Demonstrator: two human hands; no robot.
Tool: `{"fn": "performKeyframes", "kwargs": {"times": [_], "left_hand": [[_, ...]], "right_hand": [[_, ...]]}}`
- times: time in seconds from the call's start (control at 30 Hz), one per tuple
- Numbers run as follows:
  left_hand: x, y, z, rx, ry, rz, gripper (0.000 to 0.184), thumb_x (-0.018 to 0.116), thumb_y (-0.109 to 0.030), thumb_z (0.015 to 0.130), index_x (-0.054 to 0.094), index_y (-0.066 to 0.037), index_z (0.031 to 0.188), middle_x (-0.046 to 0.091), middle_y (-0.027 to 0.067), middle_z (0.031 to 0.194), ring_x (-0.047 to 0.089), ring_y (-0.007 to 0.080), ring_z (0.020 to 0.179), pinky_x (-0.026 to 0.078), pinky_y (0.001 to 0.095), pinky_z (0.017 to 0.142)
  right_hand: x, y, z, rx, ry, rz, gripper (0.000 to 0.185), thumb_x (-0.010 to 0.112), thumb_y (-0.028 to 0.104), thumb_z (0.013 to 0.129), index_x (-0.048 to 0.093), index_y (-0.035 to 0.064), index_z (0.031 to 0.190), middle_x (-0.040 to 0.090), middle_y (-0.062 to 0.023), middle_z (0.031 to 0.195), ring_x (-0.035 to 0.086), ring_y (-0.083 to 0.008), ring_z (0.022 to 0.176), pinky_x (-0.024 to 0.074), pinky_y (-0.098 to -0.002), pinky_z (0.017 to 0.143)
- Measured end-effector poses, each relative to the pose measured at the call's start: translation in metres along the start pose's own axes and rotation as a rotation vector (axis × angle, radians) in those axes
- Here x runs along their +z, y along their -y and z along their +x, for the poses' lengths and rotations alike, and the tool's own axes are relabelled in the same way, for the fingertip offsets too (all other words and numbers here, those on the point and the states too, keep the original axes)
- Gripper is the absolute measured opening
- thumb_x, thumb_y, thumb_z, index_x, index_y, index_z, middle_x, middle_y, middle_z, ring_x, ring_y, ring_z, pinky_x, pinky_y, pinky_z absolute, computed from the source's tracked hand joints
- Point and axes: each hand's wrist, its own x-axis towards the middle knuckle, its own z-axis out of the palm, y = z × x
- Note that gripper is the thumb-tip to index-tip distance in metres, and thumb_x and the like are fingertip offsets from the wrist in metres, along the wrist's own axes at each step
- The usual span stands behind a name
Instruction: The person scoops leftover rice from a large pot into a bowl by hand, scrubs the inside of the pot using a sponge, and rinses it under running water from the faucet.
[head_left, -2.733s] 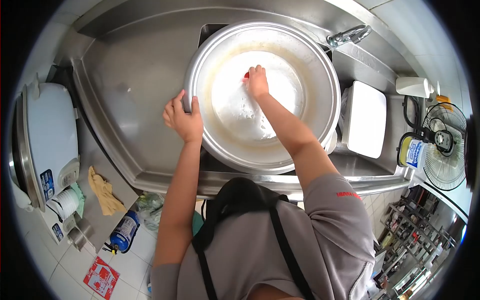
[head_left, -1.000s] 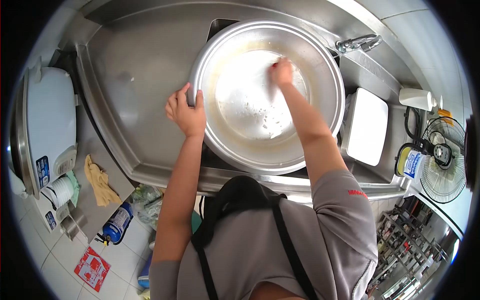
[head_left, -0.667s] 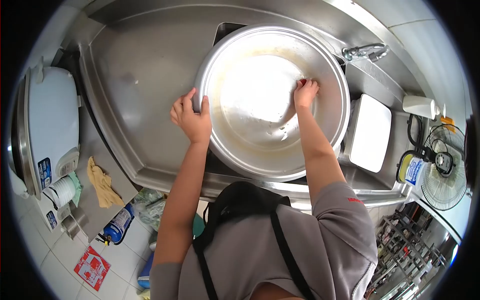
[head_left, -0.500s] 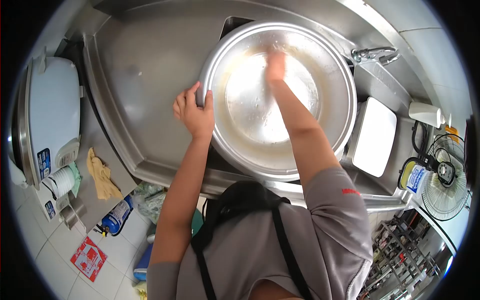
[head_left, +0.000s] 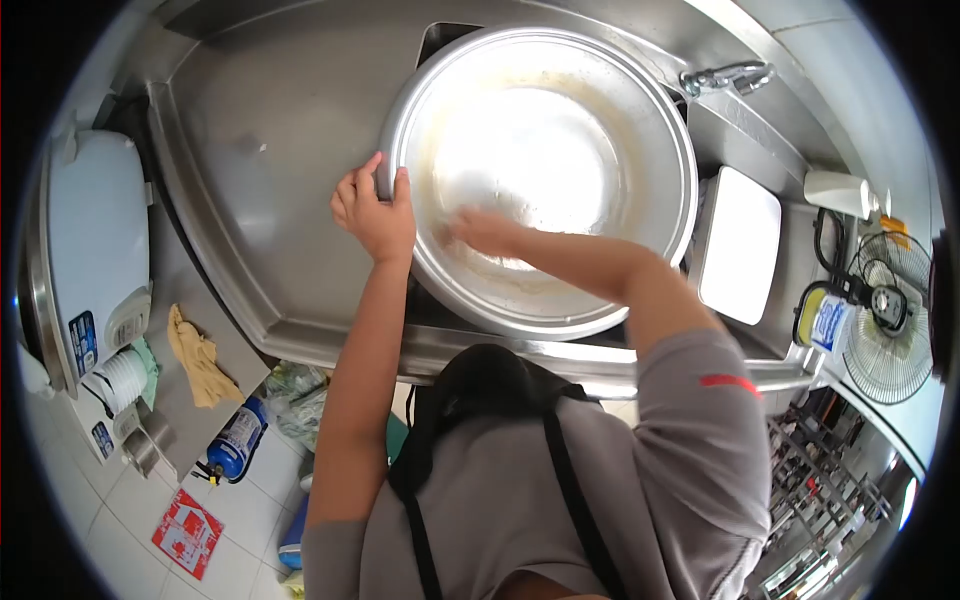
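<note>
A large round metal basin (head_left: pixel 648 190) rests over the sink, its inside wet, with a yellowish-brown ring on the lower wall. My left hand (head_left: pixel 376 212) grips its left rim, thumb over the edge and fingers outside. Inside the basin, at the lower left of the inner wall, is my right hand (head_left: pixel 482 232). Motion blurs its fingers, so whether it holds anything is hidden from me.
The steel sink counter (head_left: pixel 270 150) extends to the left. At the back right is a tap (head_left: pixel 725 78). A white rectangular container (head_left: pixel 741 245) stands right of the basin, near a fan (head_left: pixel 885 315). A tan glove (head_left: pixel 200 358) lies on the left side counter.
My right hand has swept from the far part of the basin to its near left wall. My left hand keeps its hold on the rim. The whole view has shifted slightly.
</note>
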Motion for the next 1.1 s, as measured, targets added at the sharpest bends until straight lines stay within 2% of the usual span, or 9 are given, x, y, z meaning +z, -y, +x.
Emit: {"fn": "performKeyframes", "kwargs": {"times": [0.03,0.13,0.23,0.4,0.63,0.67,0.9,0.97,1.1], "left_hand": [[0.0,0.0,0.002,-0.004,-0.014,-0.003,0.034,0.065,-0.028,0.072,0.059,-0.017,0.103,0.048,0.0043,0.105,0.037,0.026,0.106,0.024,0.0425,0.094],[0.001,-0.001,0.001,-0.006,-0.019,-0.008,0.034,0.065,-0.029,0.072,0.059,-0.018,0.103,0.048,0.0037,0.105,0.037,0.0258,0.106,0.023,0.0427,0.094],[0.002,0.002,-0.002,0.003,-0.003,-0.028,0.034,0.065,-0.029,0.072,0.059,-0.018,0.103,0.048,0.0033,0.105,0.037,0.0257,0.106,0.023,0.0428,0.095],[-0.001,-0.001,-0.002,0.002,-0.006,-0.011,0.034,0.065,-0.029,0.071,0.059,-0.018,0.103,0.048,0.0033,0.105,0.036,0.0254,0.107,0.023,0.0428,0.094],[-0.001,0.002,-0.004,-0.002,0.002,0.011,0.035,0.064,-0.029,0.072,0.058,-0.018,0.105,0.046,0.0029,0.108,0.033,0.0242,0.11,0.02,0.0409,0.097],[-0.002,0.003,-0.004,0.003,0.012,0.012,0.035,0.064,-0.029,0.072,0.057,-0.018,0.105,0.046,0.0029,0.108,0.033,0.0241,0.11,0.019,0.0406,0.097],[-0.004,0.002,-0.003,0.006,0.034,0.027,0.036,0.063,-0.03,0.074,0.056,-0.018,0.107,0.046,0.0032,0.109,0.033,0.0243,0.109,0.019,0.0407,0.097],[-0.003,-0.002,0.0,0.011,0.037,0.028,0.036,0.063,-0.03,0.074,0.056,-0.018,0.107,0.046,0.0033,0.109,0.033,0.0244,0.109,0.019,0.0406,0.096],[-0.003,0.004,-0.003,-0.006,0.057,0.023,0.039,0.063,-0.032,0.074,0.055,-0.02,0.109,0.046,0.0046,0.113,0.031,0.0248,0.112,0.017,0.0419,0.098]], "right_hand": [[-0.008,-0.003,0.043,0.241,-0.095,-0.034,0.038,0.033,0.032,0.088,0.048,0.001,0.104,0.049,-0.023,0.11,0.047,-0.0368,0.102,0.0359,-0.0434,0.087],[-0.075,-0.051,0.103,0.094,-0.633,-0.291,0.022,0.04,0.012,0.082,0.046,0.0007,0.101,0.049,-0.0224,0.097,0.055,-0.0355,0.084,0.0449,-0.0412,0.077],[-0.152,-0.14,0.073,0.335,-0.712,-0.452,0.024,0.041,0.006,0.078,0.053,0.0014,0.098,0.056,-0.0198,0.096,0.056,-0.0319,0.089,0.0463,-0.0405,0.076],[-0.146,-0.138,-0.08,0.74,-0.058,-0.569,0.022,0.055,0.012,0.076,0.057,0.0052,0.097,0.056,-0.016,0.103,0.054,-0.0288,0.097,0.0434,-0.0379,0.082],[0.025,-0.021,-0.077,0.295,-0.048,-0.431,0.019,0.061,0.007,0.063,0.06,-0.0014,0.079,0.061,-0.0202,0.079,0.061,-0.0336,0.074,0.0489,-0.0409,0.065],[0.033,-0.002,-0.051,0.471,-0.008,-0.379,0.016,0.06,0.007,0.067,0.061,-0.0013,0.08,0.061,-0.0202,0.077,0.061,-0.0341,0.073,0.0496,-0.0406,0.065],[-0.019,-0.056,-0.102,0.697,-0.015,-0.447,0.035,0.058,0.005,0.073,0.05,0.0009,0.107,0.05,-0.015,0.113,0.051,-0.0289,0.104,0.0475,-0.0383,0.08],[-0.055,-0.105,-0.122,0.524,-0.093,-0.933,0.029,0.054,0.011,0.076,0.052,-0.0016,0.103,0.053,-0.0154,0.106,0.055,-0.0294,0.096,0.0461,-0.0362,0.082],[-0.062,-0.055,-0.122,0.294,0.199,-0.603,0.02,0.045,0.007,0.08,0.057,-0.0027,0.093,0.057,-0.0184,0.1,0.057,-0.029,0.094,0.0447,-0.0336,0.084]]}}
